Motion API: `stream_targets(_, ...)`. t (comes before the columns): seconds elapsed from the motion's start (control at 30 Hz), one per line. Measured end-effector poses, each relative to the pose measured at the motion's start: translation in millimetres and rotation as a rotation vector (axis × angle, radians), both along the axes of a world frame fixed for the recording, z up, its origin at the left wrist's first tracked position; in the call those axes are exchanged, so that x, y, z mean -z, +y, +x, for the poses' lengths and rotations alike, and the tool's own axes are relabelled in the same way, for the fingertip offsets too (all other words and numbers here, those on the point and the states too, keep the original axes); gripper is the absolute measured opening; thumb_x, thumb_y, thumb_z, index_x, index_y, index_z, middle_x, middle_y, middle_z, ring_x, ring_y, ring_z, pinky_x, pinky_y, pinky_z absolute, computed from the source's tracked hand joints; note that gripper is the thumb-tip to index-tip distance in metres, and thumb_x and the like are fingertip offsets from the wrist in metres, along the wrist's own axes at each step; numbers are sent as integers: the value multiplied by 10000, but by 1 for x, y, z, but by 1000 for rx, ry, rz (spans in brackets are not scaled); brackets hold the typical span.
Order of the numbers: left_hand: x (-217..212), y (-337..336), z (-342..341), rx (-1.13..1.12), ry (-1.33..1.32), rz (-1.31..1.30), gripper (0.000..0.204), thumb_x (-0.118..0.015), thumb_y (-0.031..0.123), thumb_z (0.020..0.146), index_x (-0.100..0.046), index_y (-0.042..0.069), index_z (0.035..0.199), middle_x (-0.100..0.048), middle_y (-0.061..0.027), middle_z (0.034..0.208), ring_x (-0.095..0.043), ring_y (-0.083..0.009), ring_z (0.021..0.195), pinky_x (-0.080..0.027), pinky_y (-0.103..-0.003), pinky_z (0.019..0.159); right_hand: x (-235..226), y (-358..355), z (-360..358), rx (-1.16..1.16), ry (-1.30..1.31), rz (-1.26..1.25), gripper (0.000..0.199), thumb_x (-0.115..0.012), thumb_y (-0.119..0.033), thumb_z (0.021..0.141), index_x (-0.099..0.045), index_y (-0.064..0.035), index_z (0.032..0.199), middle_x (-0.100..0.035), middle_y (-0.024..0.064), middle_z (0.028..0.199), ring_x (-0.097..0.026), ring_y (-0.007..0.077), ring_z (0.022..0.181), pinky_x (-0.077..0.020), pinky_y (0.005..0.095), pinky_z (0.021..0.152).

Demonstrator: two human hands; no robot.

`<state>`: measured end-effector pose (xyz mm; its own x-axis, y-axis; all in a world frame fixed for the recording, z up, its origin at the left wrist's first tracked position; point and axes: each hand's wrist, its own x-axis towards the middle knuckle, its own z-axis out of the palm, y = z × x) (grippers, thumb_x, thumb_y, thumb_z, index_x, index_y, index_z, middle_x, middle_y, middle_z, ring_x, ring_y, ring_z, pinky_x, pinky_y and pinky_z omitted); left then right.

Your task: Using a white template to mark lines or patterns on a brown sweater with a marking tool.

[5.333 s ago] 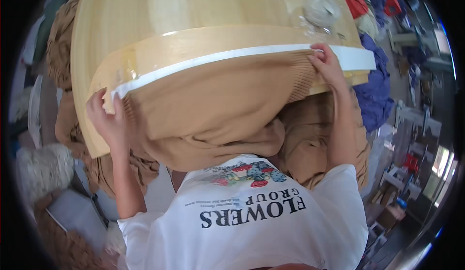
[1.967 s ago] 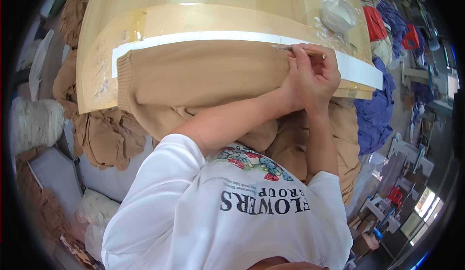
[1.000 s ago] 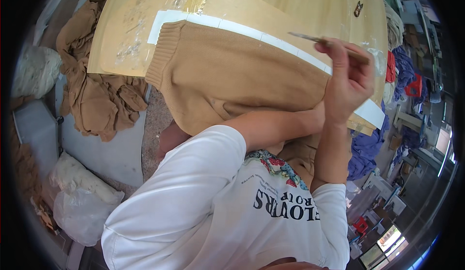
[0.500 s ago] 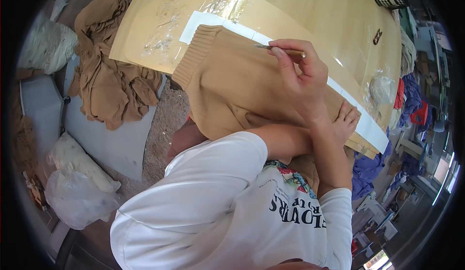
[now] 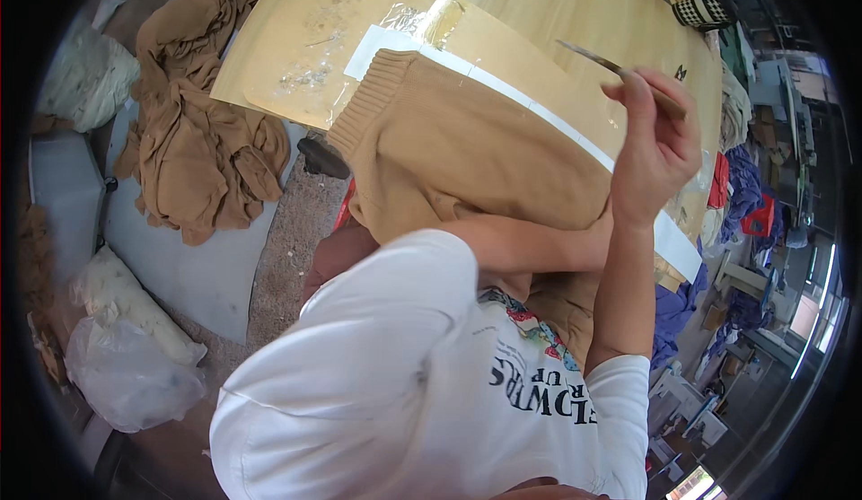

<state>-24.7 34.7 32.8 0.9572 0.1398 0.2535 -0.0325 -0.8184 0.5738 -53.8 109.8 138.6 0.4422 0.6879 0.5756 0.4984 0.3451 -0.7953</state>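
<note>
Head view: a heap of brown knitwear [image 5: 202,132] lies on the left beside the wooden surface [image 5: 575,15]. A tan sweater [image 5: 467,150] hangs over its taped edge. Her left hand is hidden behind the right forearm, so I cannot tell its grip. Her right hand [image 5: 651,154], raised above the sweater, pinches a thin tool [image 5: 597,60].

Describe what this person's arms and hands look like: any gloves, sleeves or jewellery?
Both hands are bare, with no gloves. The right hand shows no ring or watch; the left hand is mostly hidden behind the right forearm, so I cannot tell there. The forearms are uncovered. Short white sleeves of a T-shirt with a printed front end above the elbows.
</note>
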Motion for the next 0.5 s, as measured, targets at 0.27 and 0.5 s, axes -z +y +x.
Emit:
stream_targets(0.27,-5,140,-307,-266,937,-1247,260,-527,182,867,-633,-45,935,-665,-108,809,-633,-158,776,-507,-267,700,55,-118,-6,-128,-690,-309,337,-559,51,670,-544,-17,1000,-614,126,891,-574,239,646,-476,324,565)
stream_targets(0.5,67,131,-320,-748,-61,-1374,289,-586,111,820,-564,28,1096,-594,-19,984,-523,-95,888,-417,-238,777,35,-50,-87,-376,-548,-189,251,-543,-52,767,-505,38,998,-602,130,933,-576,254,717,-483,329,609)
